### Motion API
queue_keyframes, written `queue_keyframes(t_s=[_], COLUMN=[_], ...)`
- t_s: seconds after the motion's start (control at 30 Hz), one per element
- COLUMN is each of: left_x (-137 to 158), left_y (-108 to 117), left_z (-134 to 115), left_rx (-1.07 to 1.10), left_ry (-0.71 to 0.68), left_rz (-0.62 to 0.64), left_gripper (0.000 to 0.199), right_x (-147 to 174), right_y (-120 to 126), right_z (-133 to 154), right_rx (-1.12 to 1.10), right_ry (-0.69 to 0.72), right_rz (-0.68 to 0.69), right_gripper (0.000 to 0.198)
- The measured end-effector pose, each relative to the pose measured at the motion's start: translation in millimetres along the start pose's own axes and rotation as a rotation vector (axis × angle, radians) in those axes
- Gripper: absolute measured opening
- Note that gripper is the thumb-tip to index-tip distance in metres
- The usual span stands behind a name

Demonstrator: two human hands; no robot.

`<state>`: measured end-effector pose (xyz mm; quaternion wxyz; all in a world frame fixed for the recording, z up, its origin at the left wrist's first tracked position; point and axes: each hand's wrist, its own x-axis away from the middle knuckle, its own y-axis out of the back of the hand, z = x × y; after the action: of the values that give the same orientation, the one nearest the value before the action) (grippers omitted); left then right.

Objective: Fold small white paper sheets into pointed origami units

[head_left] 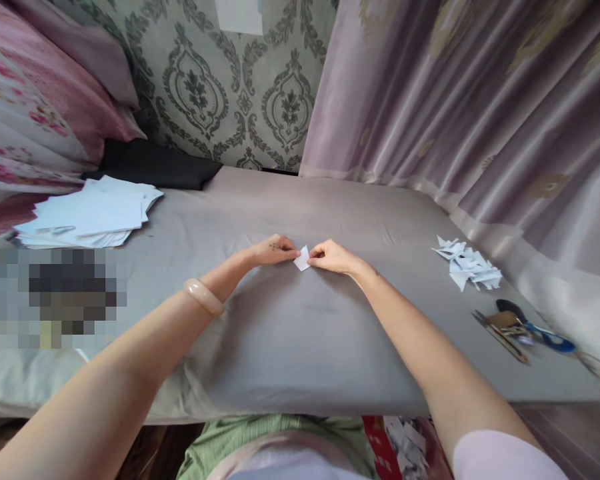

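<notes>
A small folded piece of white paper (303,259) is between my two hands, over the middle of the grey cloth surface. My left hand (276,249) pinches its left edge with thumb and fingertips. From the other side, my right hand (331,256) has its fingers closed on the right edge. The paper looks roughly diamond-shaped, with a point at the top. Parts of its edges are hidden under my fingertips. A pale bangle (203,297) circles my left forearm.
A stack of white paper sheets (95,212) lies at the left, before a folded black cloth (155,162). At the right sit a pile of folded white paper pieces (469,263) and scissors with blue handles (550,337). A red bag (381,448) with paper scraps stands below the front edge.
</notes>
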<state>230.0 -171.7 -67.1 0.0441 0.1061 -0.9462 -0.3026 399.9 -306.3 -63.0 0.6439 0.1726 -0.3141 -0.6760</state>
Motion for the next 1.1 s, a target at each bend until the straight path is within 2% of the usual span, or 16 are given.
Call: queue_keyframes(t_s=[0.17,0.43,0.7,0.93,1.1], left_x=[-2,1,2,5,8], left_y=[-3,-5,-7,-9,-10], left_z=[3,3,5,5,8], left_rx=[-0.018,-0.079,-0.156,-0.281,-0.491], left_ry=[0.004,-0.015,-0.044,-0.149,-0.305], left_rz=[-0.019,-0.065,-0.137,-0.209,-0.217], left_gripper=[0.025,0.023,0.020,0.012,0.016], right_x=[0,3,4,12,23], right_y=[-3,1,-4,-12,-17], right_z=[-4,-7,-11,-12,-9], right_rx=[0.008,-0.034,-0.002,0.114,0.214], right_ry=[0.026,0.054,0.098,0.226,0.300], right_rz=[-0.039,-0.003,-0.052,-0.130,-0.168], right_gripper=[0.022,0.027,0.023,0.016,0.016])
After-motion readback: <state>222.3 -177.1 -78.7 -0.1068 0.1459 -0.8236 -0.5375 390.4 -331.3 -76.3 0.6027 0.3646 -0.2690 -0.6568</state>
